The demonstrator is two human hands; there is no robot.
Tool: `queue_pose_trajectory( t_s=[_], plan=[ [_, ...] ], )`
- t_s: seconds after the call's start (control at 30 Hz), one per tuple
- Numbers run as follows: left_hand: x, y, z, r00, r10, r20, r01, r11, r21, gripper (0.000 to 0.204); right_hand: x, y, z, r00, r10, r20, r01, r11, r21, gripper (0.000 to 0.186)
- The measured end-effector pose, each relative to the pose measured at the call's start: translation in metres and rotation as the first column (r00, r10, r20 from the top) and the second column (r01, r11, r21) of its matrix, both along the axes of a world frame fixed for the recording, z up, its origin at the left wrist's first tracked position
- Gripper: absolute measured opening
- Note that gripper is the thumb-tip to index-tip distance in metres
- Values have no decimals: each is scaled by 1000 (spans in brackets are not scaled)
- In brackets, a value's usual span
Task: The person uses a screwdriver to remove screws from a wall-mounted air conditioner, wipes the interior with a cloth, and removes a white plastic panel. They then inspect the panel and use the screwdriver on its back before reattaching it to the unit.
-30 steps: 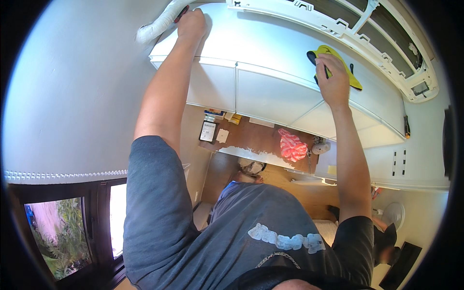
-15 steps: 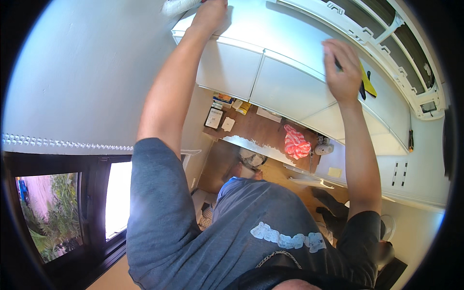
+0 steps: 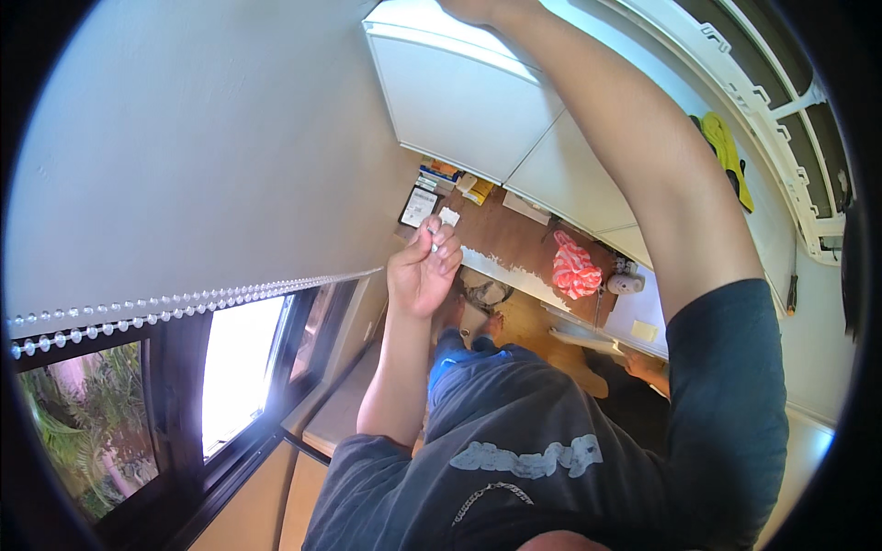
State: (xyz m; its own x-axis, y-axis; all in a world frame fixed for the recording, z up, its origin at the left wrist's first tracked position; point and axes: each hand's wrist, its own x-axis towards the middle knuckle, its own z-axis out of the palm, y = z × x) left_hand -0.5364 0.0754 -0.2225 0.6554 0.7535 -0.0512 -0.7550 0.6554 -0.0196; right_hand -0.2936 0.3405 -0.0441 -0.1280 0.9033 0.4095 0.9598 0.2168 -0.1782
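Head view: A person in a dark T-shirt works at a white wall cabinet (image 3: 469, 103), the left forearm raised and the right arm stretched up and across toward the cabinet's far left end. The left grip (image 3: 419, 280) is nearly closed, thumb and fingertips pinching a small pale object (image 3: 434, 244) out in front of the body; its size hides what it is, and the pinch looks chosen to keep so slight a piece from dropping. The right grip (image 3: 473, 7), cut off by the upper edge, is at the cabinet's bright top; how far open it is, and whether it holds anything, cannot be told.

A yellow-green cloth item (image 3: 724, 145) with black parts lies on the cabinet top, partly behind the right arm and just beside an open white housing (image 3: 792, 106), likely left there to stay within reach. A screwdriver (image 3: 792, 296) stands upright near the cabinet's right end, perhaps parked there for the same reason. On the wooden desk (image 3: 496, 225) below, a red-and-white striped bundle (image 3: 576, 266) sits apart from small boxes (image 3: 476, 188), while a co-worker's hand (image 3: 648, 369) shows near the right sleeve.
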Motion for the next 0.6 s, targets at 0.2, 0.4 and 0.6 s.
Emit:
queue_pose_trajectory(
  t_s=[0.2, 0.4, 0.6],
  plan=[
    [-40, -18, -24, 985, 25, -169, -35, 998, -58, 15, 11, -7, 4, 989, -35, -143, 46, 996, 75, 25],
    [-53, -12, -37, 946, 36, -323, -55, 997, -50, 16, 26, -16, 15, 990, -93, -105, 105, 988, 114, 41],
    [-32, -19, -48, 932, -25, -361, -13, 995, -103, 16, 4, 32, 4, 944, -318, -86, 314, 948, -52, 78]
  ],
)
